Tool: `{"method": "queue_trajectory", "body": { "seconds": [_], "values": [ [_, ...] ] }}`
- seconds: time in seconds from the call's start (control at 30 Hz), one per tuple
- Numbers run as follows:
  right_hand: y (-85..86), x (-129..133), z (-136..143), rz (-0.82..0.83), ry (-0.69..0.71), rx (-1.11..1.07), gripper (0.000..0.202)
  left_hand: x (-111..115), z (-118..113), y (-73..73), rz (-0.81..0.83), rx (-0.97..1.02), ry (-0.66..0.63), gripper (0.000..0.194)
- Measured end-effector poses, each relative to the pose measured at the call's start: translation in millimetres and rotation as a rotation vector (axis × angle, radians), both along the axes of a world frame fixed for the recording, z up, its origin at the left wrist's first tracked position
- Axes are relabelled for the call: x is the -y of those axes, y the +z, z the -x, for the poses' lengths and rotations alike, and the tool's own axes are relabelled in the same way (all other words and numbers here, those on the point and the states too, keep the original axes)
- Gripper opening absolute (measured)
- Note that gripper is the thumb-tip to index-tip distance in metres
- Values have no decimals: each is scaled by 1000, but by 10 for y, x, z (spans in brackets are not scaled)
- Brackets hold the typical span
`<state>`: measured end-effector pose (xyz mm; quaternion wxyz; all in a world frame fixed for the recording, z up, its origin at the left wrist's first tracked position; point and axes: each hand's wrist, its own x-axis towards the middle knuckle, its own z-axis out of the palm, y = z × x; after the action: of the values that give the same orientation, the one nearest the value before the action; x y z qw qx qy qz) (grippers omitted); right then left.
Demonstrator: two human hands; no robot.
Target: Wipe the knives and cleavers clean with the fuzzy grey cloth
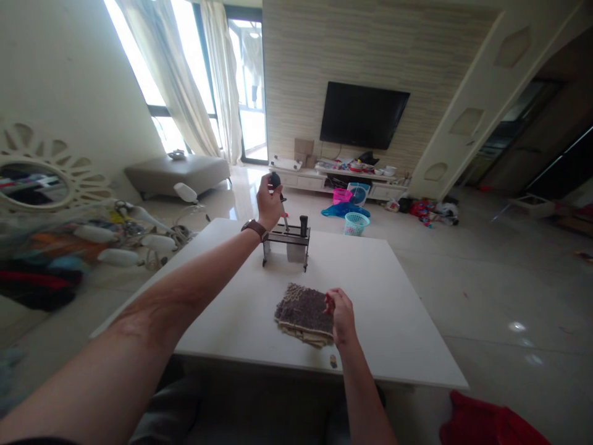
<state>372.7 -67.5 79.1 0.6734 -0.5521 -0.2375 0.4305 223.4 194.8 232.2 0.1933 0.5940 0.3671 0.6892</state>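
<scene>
My left hand (267,201) is closed round the black handle of a knife (285,216), whose narrow grey blade points down into the top of a dark knife rack (275,237). A second black-handled knife (303,226) stands upright in the rack's right side, and a broad grey blade shows beneath it. My right hand (341,314) hovers at the right edge of a folded brown towel (306,312). Its fingers are loosely curled, with nothing visible in them. A small dark object (333,361) lies near the table's front edge.
The white table (370,346) carries the rack and towel. White lamp arms (157,243) crowd its left side. Beyond it stand a turquoise basket (356,224), a pink basket (341,196) and a low TV cabinet (306,181). Red cloth (486,420) lies at the lower right.
</scene>
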Motion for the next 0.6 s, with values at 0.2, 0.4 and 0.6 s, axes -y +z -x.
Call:
{"method": "queue_trajectory", "body": {
  "seconds": [0.2, 0.4, 0.6],
  "values": [
    [-244, -29, -90, 87, 55, 490, 22, 245, 220, 90, -63, 98, 32, 24],
    [-644, -73, -288, 487, 113, 1019, 19, 1105, 763, -403, 80, 455, 11, 25],
    [-944, -136, -383, 730, 93, 858, 42, 1635, 1280, -1175, 719, 1014, -87, 11]
  ]
}}
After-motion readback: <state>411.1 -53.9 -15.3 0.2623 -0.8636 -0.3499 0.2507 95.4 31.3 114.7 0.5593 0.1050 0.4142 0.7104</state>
